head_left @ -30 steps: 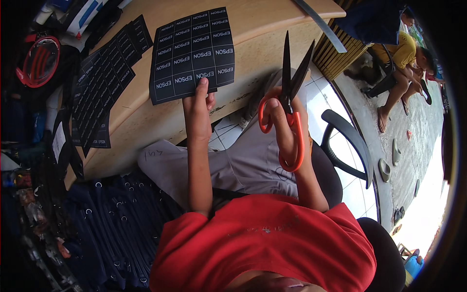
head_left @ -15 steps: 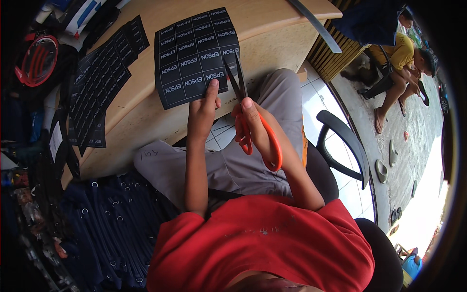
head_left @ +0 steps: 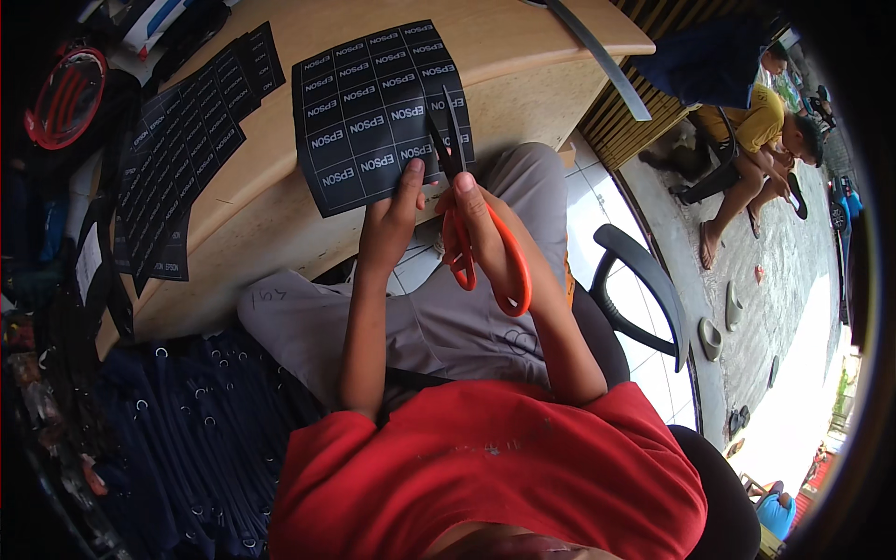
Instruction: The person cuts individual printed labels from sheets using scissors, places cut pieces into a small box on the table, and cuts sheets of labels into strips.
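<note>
My left hand (head_left: 390, 219) pinches the near edge of a black sheet (head_left: 373, 84), thumb on top. The sheet is printed with a grid of small rectangles, each bearing white lettering, and is held up in front of the table. In my right hand (head_left: 481, 224) is a pair of scissors (head_left: 516, 266) with orange handles. Their dark blades are parted and reach over the right part of the sheet, just right of my left thumb. Whether the sheet lies between the blades, I cannot tell. More sheets of the same print (head_left: 187, 140) lie on the table's left side.
The wooden table (head_left: 523, 56) spans the far side, with a long metal strip (head_left: 597, 56) across its right end. Many navy straps with metal rings (head_left: 205, 439) hang at lower left. A chair armrest (head_left: 644, 280) stands on my right. A person in yellow (head_left: 751, 126) sits beyond.
The scissors have moved farther over the sheet, and their blade tips look slightly closer together. The whole view has shifted a little. My left hand keeps its pinch on the sheet.
</note>
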`<state>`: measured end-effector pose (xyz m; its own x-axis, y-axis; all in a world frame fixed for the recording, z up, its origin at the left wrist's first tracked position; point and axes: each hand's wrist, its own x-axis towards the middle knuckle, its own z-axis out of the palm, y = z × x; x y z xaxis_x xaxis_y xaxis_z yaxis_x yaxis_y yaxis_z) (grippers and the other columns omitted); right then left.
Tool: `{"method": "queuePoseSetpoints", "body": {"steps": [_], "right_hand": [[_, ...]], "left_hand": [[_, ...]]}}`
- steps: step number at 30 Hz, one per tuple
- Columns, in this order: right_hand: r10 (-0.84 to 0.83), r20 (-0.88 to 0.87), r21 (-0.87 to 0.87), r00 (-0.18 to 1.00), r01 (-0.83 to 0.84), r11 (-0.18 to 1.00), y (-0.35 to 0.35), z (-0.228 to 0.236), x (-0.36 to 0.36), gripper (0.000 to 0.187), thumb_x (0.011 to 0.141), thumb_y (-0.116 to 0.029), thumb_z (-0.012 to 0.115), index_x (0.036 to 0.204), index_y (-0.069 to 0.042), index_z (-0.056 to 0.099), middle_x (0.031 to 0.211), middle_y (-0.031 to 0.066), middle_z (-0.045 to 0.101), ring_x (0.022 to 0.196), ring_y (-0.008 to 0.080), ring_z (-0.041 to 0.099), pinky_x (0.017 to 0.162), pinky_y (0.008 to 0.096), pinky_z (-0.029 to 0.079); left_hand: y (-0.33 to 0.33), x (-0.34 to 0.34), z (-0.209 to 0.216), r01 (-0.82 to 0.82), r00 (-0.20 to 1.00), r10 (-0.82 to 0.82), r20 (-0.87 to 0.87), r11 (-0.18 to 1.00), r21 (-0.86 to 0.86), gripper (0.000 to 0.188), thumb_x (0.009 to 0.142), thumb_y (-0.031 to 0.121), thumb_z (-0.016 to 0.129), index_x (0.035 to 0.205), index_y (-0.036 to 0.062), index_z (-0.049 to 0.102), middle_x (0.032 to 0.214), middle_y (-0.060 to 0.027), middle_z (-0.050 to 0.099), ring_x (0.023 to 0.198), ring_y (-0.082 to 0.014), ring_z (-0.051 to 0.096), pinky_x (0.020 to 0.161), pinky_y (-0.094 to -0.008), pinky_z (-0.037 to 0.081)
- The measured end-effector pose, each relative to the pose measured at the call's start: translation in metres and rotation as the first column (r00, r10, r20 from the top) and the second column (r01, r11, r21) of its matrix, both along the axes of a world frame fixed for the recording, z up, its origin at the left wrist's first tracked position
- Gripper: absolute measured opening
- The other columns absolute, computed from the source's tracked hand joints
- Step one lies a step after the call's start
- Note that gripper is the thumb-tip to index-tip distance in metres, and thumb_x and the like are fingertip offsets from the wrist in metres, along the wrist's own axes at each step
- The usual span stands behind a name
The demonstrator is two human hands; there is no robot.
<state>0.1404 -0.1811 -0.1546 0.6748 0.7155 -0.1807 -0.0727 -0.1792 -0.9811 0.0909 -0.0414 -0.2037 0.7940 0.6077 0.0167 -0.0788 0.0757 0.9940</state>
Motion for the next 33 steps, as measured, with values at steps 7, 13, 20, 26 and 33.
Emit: {"method": "queuePoseSetpoints", "body": {"steps": [7,13,20,26,33], "right_hand": [[0.010,0.050,-0.004,0.999,-0.010,1.000,-0.001,0.003,-0.001,0.069,0.099,-0.060,0.029,0.096,0.002,0.058,0.060,0.0097,0.054,0.059,0.0188,0.061,0.054,0.0305,0.046],[0.000,0.064,0.019,0.998,-0.001,1.000,-0.002,0.006,-0.003,0.067,0.099,-0.060,0.030,0.097,0.001,0.057,0.063,0.0096,0.054,0.061,0.0192,0.061,0.055,0.0305,0.046],[-0.038,0.132,0.008,0.991,0.037,0.999,-0.001,0.003,-0.005,0.054,0.102,-0.050,0.036,0.093,0.001,0.052,0.065,0.0154,0.057,0.058,0.0266,0.063,0.055,0.0338,0.046],[-0.127,0.256,-0.038,0.958,0.141,0.989,-0.003,0.008,-0.008,0.046,0.103,-0.042,0.039,0.099,0.003,0.043,0.061,0.0183,0.055,0.054,0.0308,0.060,0.052,0.0386,0.045],[-0.194,0.319,0.037,0.928,0.192,0.981,0.001,0.008,-0.007,0.036,0.105,-0.034,0.036,0.093,0.000,0.039,0.049,0.0126,0.050,0.046,0.0335,0.054,0.050,0.0396,0.043]], "left_hand": [[0.005,-0.007,-0.002,0.041,0.998,-0.038,-0.058,0.998,0.056,0.026,0.098,0.029,0.055,0.102,0.0039,0.059,0.087,0.0010,0.056,0.068,-0.0081,0.048,0.065,-0.0238,0.041],[-0.010,-0.018,0.009,0.066,0.997,-0.063,-0.032,0.994,0.087,0.032,0.099,0.033,0.053,0.105,0.0026,0.060,0.091,-0.0018,0.058,0.079,-0.0101,0.052,0.073,-0.0263,0.043],[-0.018,-0.025,0.007,0.111,0.992,-0.104,-0.066,0.987,0.114,0.041,0.101,0.033,0.051,0.121,-0.0015,0.056,0.110,-0.0075,0.062,0.099,-0.0146,0.057,0.089,-0.0298,0.044],[-0.024,-0.025,0.013,0.048,0.999,-0.046,-0.016,0.989,0.141,0.029,0.099,0.033,0.052,0.094,0.0050,0.059,0.076,0.0019,0.052,0.069,-0.0070,0.046,0.062,-0.0251,0.038],[-0.028,-0.025,0.010,0.061,0.997,-0.069,0.041,0.984,0.167,0.030,0.100,0.034,0.053,0.093,0.0049,0.058,0.075,0.0024,0.049,0.068,-0.0068,0.046,0.062,-0.0244,0.037]]}}
